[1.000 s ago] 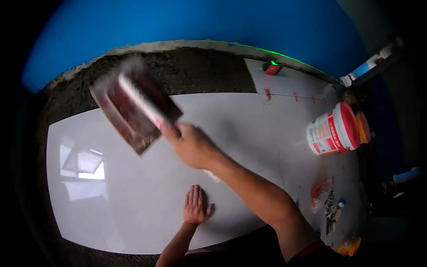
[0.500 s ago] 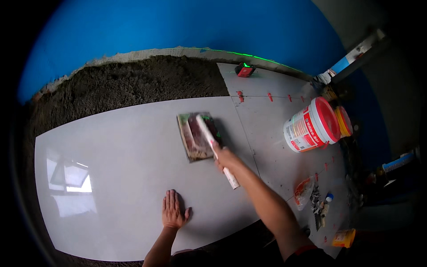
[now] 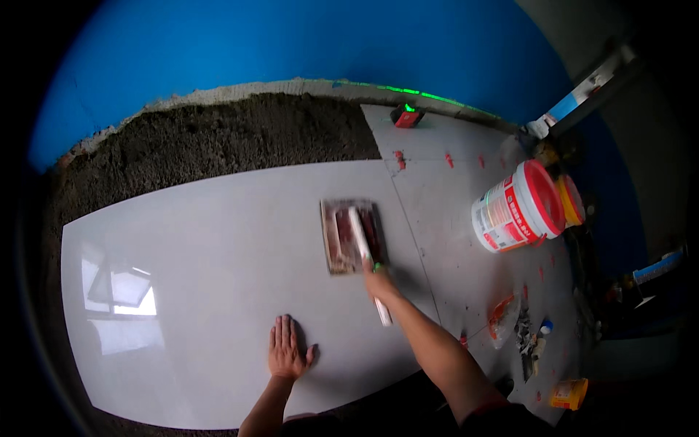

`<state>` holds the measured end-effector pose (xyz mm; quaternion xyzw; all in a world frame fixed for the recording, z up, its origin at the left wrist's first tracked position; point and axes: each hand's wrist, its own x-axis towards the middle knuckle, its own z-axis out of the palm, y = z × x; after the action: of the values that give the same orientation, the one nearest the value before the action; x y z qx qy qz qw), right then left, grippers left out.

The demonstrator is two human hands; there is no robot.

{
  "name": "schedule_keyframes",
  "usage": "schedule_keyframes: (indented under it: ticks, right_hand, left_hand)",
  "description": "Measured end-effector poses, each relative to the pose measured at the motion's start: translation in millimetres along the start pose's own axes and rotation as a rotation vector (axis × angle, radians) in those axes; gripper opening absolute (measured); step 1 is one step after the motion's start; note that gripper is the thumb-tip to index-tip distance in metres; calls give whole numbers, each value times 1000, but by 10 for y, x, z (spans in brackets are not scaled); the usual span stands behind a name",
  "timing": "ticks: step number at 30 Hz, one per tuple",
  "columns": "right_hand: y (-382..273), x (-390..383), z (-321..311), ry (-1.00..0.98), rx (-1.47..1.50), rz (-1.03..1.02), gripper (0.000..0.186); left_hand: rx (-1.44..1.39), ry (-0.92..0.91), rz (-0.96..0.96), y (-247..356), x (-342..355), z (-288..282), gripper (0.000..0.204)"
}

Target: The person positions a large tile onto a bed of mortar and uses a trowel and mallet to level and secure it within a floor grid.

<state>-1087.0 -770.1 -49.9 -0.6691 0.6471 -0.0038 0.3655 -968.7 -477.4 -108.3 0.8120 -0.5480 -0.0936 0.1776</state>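
Near the tile's (image 3: 218, 240) front edge my left hand (image 3: 286, 351) lies flat, fingers spread, holding nothing. Just beyond, toward the tile's right edge, my right hand (image 3: 378, 280) grips the white handle of a trowel (image 3: 352, 234), whose blade rests flat on the tile. Farther back lies dark mortar (image 3: 218, 135); a red-lidded bucket (image 3: 518, 207) stands well to the right.

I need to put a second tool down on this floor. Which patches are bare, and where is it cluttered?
Bare: the big glossy tile left of the trowel and above the left hand. The set tiles between the trowel and white bucket are mostly free. Crowded: the right edge, with the orange tub and packets.
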Motion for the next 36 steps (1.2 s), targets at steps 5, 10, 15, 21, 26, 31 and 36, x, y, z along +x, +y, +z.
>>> schedule_keyframes:
  ticks: [5,10,15,21,26,31,36]
  right_hand:
    - [-405,-286,-704,-218,234,-18,69]
    - [-1728,-596,-1491,6,391,-424,65]
    - [-1664,-218,-967,437,314,-727,56]
    - [622,-557,111,-47,-216,-110,80]
    - [749,-771,-127,-408,-22,-54,69]
    - [996,-1173,-4,-615,414,37,56]
    - [929,-1630,189,-672,621,168,62]
  left_hand:
    - [-11,-46,-42,73,-84,38,87]
    - [29,-21,-33,-11,-159,25,87]
    - [27,-18,-27,45,-153,60,86]
    - [0,-12,-19,89,-241,10,83]
    - [10,52,-19,-62,-86,126,69]
    - [18,76,57,-271,416,142,61]
    - [91,55,155,-555,1088,93,62]
